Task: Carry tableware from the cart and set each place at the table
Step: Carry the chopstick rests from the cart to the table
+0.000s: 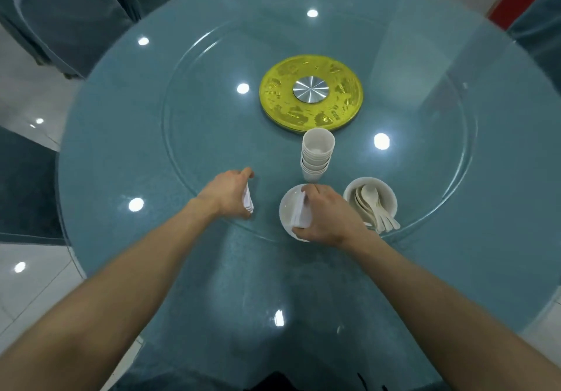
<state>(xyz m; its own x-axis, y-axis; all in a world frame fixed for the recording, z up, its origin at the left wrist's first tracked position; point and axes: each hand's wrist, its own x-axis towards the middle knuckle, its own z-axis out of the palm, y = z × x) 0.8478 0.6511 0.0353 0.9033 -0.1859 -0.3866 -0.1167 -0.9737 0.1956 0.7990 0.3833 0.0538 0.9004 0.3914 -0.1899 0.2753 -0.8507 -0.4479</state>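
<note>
Barely begun. Left hand (230, 191) clamped on small white plate stack (248, 201); right hand (326, 213) gripped second white plate stack (299, 213) over white bowl (287, 208). Stacked white cups (317, 155), bowl of white spoons (371, 201) parked near edge of glass turntable (188, 160), round blue glass-topped table (121, 178); no place set.

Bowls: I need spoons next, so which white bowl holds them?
The bowl at far right, beside the right hand, holds the spoons; the other bowl lies under that hand.
</note>
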